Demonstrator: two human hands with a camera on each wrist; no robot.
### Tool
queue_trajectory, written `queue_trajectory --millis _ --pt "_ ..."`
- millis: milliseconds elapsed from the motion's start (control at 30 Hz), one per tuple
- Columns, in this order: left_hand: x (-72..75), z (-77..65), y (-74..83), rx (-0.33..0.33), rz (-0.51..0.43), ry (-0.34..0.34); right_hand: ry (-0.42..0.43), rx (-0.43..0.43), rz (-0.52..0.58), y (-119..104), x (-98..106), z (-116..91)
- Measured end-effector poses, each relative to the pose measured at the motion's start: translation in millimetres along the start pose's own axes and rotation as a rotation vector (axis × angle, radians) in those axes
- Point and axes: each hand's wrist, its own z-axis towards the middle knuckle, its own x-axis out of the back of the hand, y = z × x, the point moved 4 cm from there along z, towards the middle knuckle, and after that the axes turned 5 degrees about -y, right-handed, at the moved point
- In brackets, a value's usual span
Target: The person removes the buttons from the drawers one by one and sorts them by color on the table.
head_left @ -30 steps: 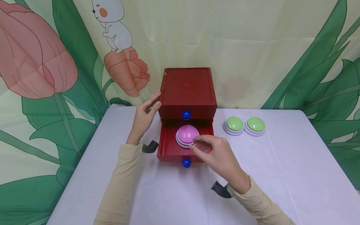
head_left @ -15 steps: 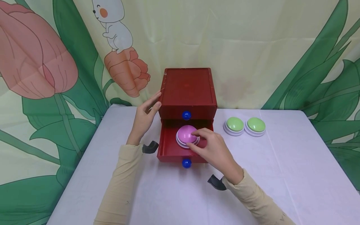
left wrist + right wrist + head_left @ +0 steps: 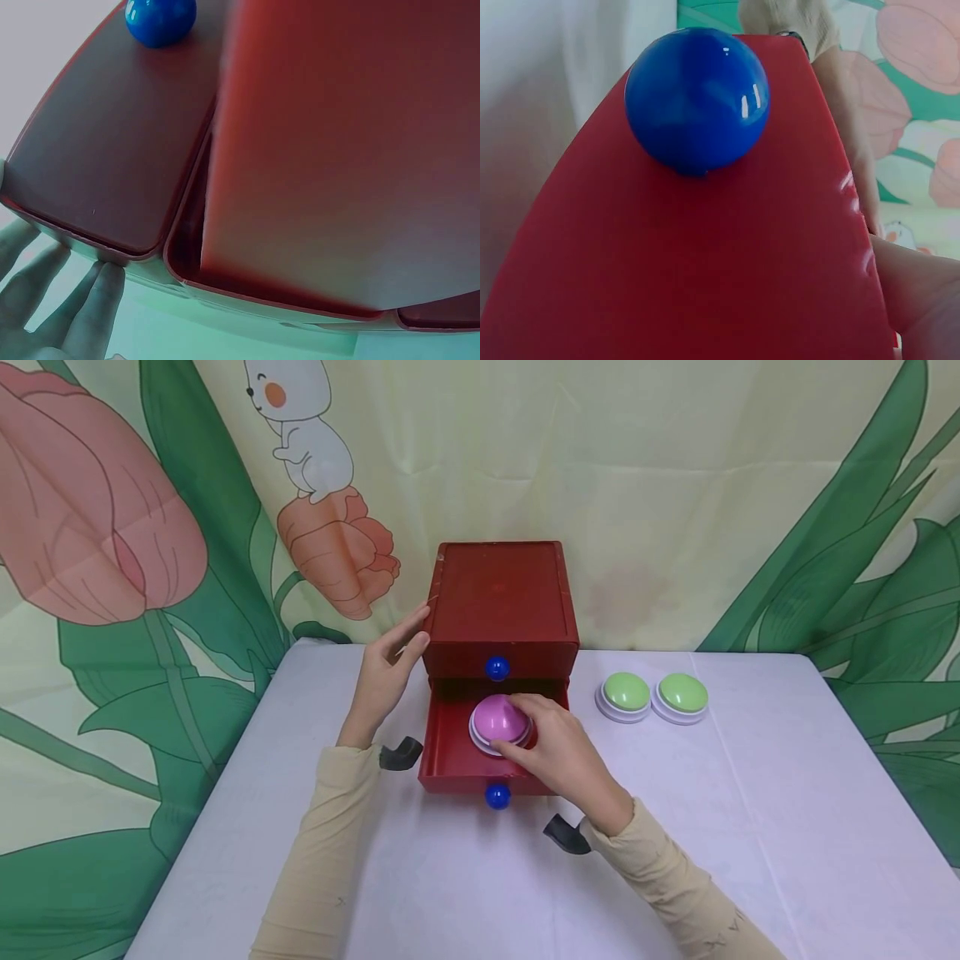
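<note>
Around the pink button (image 3: pixel 495 720), which sits on its white base inside the pulled-out lower drawer (image 3: pixel 448 762), the red cabinet (image 3: pixel 498 593) overhangs at twelve o'clock, with its upper blue knob (image 3: pixel 497 668); the lower blue knob (image 3: pixel 498 796) juts out at six. A green button (image 3: pixel 626 692) and a second green button (image 3: pixel 682 693) stand side by side near three.

The right hand (image 3: pixel 558 752), reaching in from four o'clock, curls thumb and fingers round the pink button's right side, hiding that edge; how firm the pinch is I cannot tell, since the drawer front and knob fill the right wrist view. The left hand (image 3: pixel 382 681), towards ten, touches the cabinet's side with extended fingers, grasping nothing.

The drawer's rear lies in shadow. White tabletop (image 3: pixel 757 752) stretches from three round to nine; the backdrop (image 3: pixel 480 460) closes off twelve.
</note>
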Motion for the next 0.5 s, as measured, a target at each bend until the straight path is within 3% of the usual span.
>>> queue_trajectory --millis 500 --pt "0.6 -0.3 0.6 -0.003 0.001 -0.004 -0.076 0.008 -0.044 -0.1 -7.4 10.5"
